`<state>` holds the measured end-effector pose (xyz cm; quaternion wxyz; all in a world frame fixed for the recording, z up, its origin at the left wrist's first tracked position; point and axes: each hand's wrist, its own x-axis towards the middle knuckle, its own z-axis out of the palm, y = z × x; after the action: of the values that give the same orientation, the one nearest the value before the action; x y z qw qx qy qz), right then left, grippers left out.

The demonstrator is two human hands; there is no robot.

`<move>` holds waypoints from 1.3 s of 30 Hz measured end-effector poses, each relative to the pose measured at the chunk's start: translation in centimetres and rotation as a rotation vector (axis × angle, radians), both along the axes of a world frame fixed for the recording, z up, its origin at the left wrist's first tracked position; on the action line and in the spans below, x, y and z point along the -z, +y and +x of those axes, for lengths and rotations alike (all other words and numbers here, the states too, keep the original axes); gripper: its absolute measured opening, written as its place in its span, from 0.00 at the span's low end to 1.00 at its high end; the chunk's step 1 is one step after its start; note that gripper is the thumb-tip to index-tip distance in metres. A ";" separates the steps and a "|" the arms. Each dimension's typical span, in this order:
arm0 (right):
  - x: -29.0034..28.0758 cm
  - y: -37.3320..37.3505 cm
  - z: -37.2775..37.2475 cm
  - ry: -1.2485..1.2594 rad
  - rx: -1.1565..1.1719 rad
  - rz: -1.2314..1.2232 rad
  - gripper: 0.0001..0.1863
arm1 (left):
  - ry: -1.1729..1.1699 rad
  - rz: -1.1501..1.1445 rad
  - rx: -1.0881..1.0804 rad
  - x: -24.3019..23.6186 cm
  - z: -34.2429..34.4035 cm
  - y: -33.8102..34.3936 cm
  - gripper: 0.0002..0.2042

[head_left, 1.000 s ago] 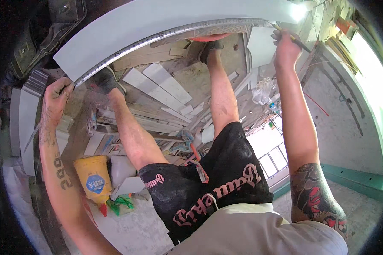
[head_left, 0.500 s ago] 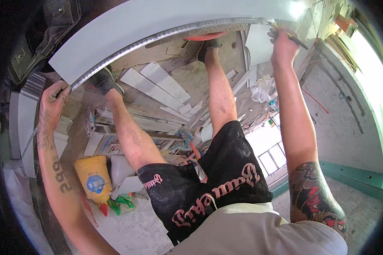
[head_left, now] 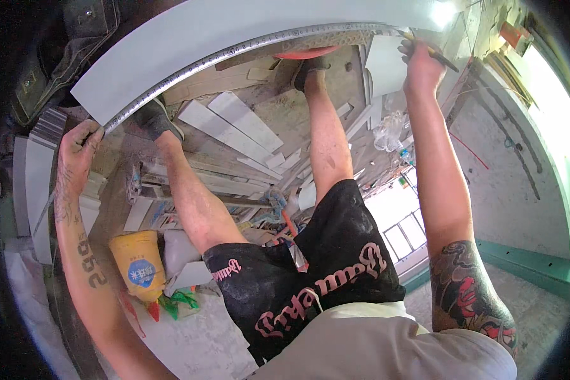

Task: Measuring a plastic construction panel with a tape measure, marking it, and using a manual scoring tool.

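Observation:
A long pale panel spans the top of the view, its outline bowed by the lens. Along its near edge runs a silver tape measure with dark markings. At the panel's left corner, my left hand has its fingers closed on the end of the tape. Toward the panel's right end, my right hand is closed around a dark, slim, pencil-like marker, whose tip lies near the tape and the panel edge. Whether the right fingers also touch the tape cannot be made out.
Cut pale strips and offcuts lie on the floor between my legs. A yellow container stands at lower left beside a whitish bag. A red-rimmed object sits under the panel. At right is a grey wall.
The tape has shifted slightly up against the panel's edge, and the left hand has moved a touch. The right hand stays in nearly the same place with the marker.

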<state>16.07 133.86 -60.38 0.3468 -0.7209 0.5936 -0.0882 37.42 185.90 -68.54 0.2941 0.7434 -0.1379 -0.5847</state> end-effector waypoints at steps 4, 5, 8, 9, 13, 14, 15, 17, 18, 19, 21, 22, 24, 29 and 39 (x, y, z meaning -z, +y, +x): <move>-0.4 -0.4 -0.1 0.020 -0.007 -0.026 0.10 | 0.011 0.018 -0.032 0.0 -0.3 -0.5 0.06; -0.5 -0.6 -0.1 0.048 -0.010 -0.015 0.11 | 0.010 0.018 -0.032 0.0 -0.4 -0.7 0.06; -0.3 -0.8 0.0 0.064 -0.004 -0.003 0.11 | 0.038 0.034 -0.070 -0.1 -0.3 -0.7 0.07; -0.2 -0.7 0.0 0.051 0.004 -0.001 0.10 | 0.038 0.029 -0.033 0.1 -0.1 -0.4 0.07; 0.7 -1.3 -0.6 0.192 -0.127 -0.137 0.12 | -0.128 0.020 -0.104 -0.1 -0.8 1.3 0.10; 1.6 -2.7 -1.7 0.311 -0.212 -0.297 0.13 | -0.211 0.035 -0.045 -0.1 -1.1 1.4 0.12; 0.5 -0.7 -0.6 0.390 -0.140 -0.093 0.15 | -0.292 0.083 0.027 -0.5 -1.1 1.7 0.13; 0.8 -6.9 -2.8 0.125 -0.044 0.024 0.18 | -0.091 0.021 -0.073 -1.8 -0.2 -2.1 0.12; 1.0 -8.8 -3.6 0.128 -0.074 0.014 0.17 | -0.223 -0.072 -0.008 -0.8 0.0 -1.7 0.13; 1.2 -7.8 -3.0 0.043 -0.024 0.049 0.16 | -0.118 -0.004 -0.025 -0.8 0.6 -1.8 0.13; 1.4 -8.0 -1.6 0.066 -0.010 0.052 0.16 | -0.143 -0.003 0.045 -2.1 2.9 -2.2 0.12; 1.7 -8.2 -0.9 0.054 -0.023 0.079 0.17 | -0.139 0.010 0.024 -1.7 3.4 -1.9 0.12; 1.9 -8.7 0.6 0.054 -0.043 0.111 0.17 | -0.142 0.031 0.006 -1.3 4.6 -1.5 0.12; 1.8 -10.1 2.9 0.024 -0.086 0.138 0.18 | -0.324 -0.153 0.047 -0.8 6.0 -2.2 0.12; 2.3 -11.6 3.0 0.040 -0.127 0.139 0.21 | -0.149 -0.050 -0.015 -3.7 8.0 -4.5 0.08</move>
<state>19.11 122.22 -62.69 0.3890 -0.7329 0.5582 -0.0103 45.40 181.44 -64.81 0.3058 0.7783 -0.1683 -0.5220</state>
